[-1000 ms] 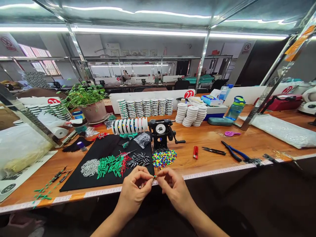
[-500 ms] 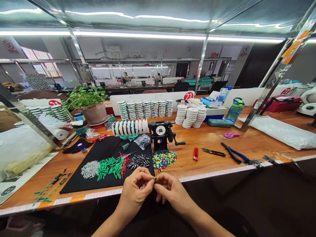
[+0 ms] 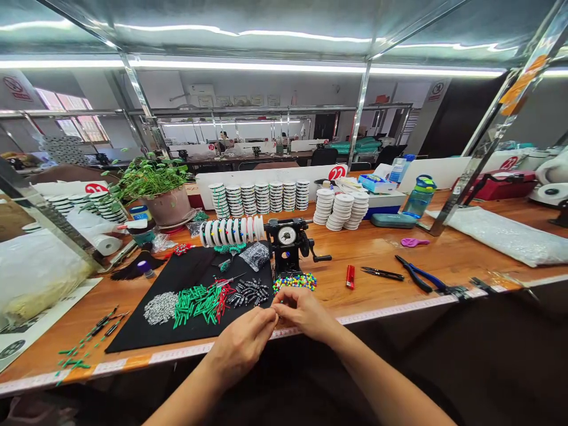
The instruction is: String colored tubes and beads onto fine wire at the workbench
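My left hand (image 3: 244, 341) and my right hand (image 3: 304, 312) meet fingertip to fingertip at the table's front edge. Both are closed in a pinch; whatever lies between the fingers is too small and hidden to name. Just behind them is a pile of coloured beads (image 3: 306, 280), partly covered by my right hand. On the black mat (image 3: 133, 336) beside my left hand lie black tube-shaped pieces (image 3: 249, 292), green tubes (image 3: 197, 306), red pieces (image 3: 223, 299) and small silver pieces (image 3: 160, 308). A hand-cranked winder (image 3: 288, 245) carrying a row of white spools (image 3: 231, 231) stands behind the beads.
To the right lie a red lighter (image 3: 350, 277), tweezers (image 3: 382, 273) and blue-handled pliers (image 3: 415, 275). Stacked spools (image 3: 261, 198) line the back divider. A potted plant (image 3: 166, 204) stands back left. Finished-looking strands (image 3: 89, 343) lie front left. A metal post (image 3: 470, 160) rises at right.
Both hands have moved slightly up, nearer the bead pile. My left hand has turned so its back shows more, and my right fingers now cover part of the beads.
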Available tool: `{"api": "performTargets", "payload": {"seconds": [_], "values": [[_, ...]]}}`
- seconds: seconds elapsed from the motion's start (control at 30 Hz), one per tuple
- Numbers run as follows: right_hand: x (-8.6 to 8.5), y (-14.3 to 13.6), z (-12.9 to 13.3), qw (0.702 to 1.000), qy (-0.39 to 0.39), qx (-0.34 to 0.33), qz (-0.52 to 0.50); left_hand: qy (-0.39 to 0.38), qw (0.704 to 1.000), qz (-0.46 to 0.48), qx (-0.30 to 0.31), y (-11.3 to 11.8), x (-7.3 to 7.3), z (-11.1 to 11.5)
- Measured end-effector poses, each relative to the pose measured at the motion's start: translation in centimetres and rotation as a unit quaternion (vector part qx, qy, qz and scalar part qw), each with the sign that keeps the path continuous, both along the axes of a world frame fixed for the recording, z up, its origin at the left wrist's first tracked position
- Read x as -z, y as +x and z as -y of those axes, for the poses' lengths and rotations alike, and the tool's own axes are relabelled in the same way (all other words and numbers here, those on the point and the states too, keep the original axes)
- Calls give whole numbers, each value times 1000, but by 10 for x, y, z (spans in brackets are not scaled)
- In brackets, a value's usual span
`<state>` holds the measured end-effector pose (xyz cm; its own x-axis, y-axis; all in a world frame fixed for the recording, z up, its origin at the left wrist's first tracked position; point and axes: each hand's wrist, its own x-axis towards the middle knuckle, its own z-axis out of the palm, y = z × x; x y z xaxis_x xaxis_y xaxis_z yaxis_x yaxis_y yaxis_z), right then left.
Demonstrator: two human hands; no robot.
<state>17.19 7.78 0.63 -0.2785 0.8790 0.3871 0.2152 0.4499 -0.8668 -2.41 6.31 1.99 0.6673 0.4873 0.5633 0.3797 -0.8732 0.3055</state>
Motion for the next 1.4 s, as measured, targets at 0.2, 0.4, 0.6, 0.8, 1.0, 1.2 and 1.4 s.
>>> {"api": "performTargets", "payload": {"seconds": [0.2, 0.4, 0.6, 0.8, 1.0, 1.2, 1.4], "values": [[8, -6, 23, 985, -9, 154, -75, -100, 983, 103, -113, 12, -2, 4], [20, -12, 67, 994, -19, 97, -47, -283, 927, 214, -119, 16, 0, 21], [13, -11, 69, 968, 214, 127, 28, -191, 963, 162, -102, 15, -3, 23], [-3, -2, 21, 1000, 3, 21, 5, 18, 1000, 14, -1, 2, 2, 10], [0, -6, 1, 998, -35, 34, -43, -9, 996, 66, -55, 7, 5, 4], [12, -9, 47, 984, -39, 148, -87, -216, 945, 203, -139, 15, 1, 18], [23, -14, 72, 994, 37, 84, -62, -286, 924, 221, -123, 16, 0, 27]]}}
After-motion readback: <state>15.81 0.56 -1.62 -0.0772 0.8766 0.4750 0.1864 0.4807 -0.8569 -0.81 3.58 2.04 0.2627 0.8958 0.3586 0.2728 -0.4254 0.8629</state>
